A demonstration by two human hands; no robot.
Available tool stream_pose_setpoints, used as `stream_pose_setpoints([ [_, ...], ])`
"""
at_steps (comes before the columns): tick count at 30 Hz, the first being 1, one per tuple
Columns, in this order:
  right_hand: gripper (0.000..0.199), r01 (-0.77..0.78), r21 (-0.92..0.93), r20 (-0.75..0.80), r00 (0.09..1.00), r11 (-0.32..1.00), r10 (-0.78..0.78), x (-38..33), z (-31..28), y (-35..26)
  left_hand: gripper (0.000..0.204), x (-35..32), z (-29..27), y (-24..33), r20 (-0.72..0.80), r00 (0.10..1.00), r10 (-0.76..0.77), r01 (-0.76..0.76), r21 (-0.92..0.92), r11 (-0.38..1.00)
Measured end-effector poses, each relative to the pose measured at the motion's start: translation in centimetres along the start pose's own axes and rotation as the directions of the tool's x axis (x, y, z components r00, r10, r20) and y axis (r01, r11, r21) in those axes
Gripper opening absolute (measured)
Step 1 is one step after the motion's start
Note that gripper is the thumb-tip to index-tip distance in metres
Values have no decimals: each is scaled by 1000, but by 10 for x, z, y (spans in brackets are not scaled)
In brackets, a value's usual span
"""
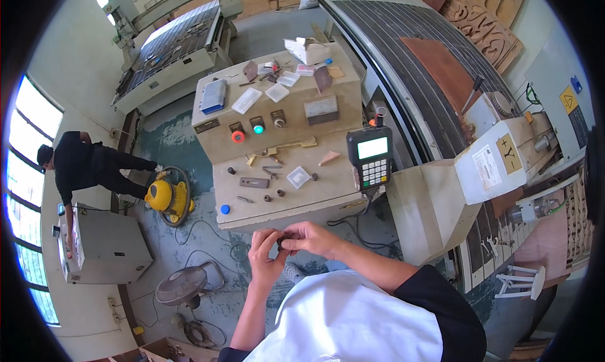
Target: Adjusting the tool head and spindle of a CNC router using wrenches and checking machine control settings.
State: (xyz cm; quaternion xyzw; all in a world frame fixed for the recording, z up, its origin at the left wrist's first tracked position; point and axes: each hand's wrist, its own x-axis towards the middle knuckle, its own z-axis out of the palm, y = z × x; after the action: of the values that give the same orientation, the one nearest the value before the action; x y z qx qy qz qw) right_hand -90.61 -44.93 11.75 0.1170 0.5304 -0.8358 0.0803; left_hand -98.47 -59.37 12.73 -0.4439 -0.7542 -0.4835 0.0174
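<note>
Both hands meet just below the near edge of the control cabinet (283,192). The left hand (265,252) and the right hand (309,237) are closed together on a small dark part (282,241), pinched between their fingertips; what the part is cannot be told.

On the cabinet's sloped tabletop, just above the hands, lie a dark flat plate (254,183), several small bolts and nuts, a clear square packet (299,177) and a blue cap (225,209). Higher on the cabinet sit a red button (237,136) and a green button (258,129). A handheld keypad controller (372,157) with a lit screen hangs at the cabinet's right edge.

Right of the cabinet runs a large router bed (403,40). Left of the cabinet, on the floor, stands a yellow vacuum (167,197), and beyond it a person in black (82,163) leans at a grey box (104,245). A fan (183,285) lies on the floor below the vacuum.
</note>
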Motion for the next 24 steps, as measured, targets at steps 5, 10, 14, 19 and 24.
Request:
stream_pose_setpoints([
  [5, 24, 190, -44, 58, 981, 981, -188, -13, -14, 28, 38, -17, 18, 14, -8, 1000, 13, -12, 93, 996],
  [10, 26, 175, -129, 80, 983, 976, -166, -40, -19, 37, 34, -36, 29, 45, -7, 999, -54, 54, 61, 997],
  [14, 26, 210, -50, 52, 977, 976, -208, -65, -10, 50, 32, -59, 32, 62, 25, 999, -26, 24, 61, 998],
  [19, 30, 178, 86, -54, 983, 980, -173, -124, -5, 72, 33, -97, 52, 85, 80, 994, 75, -81, 65, 995],
  [24, 36, 134, 43, -215, 969, 990, -122, -212, 9, 115, 33, -161, 73, 113, 196, 972, 130, -125, -36, 992],
])
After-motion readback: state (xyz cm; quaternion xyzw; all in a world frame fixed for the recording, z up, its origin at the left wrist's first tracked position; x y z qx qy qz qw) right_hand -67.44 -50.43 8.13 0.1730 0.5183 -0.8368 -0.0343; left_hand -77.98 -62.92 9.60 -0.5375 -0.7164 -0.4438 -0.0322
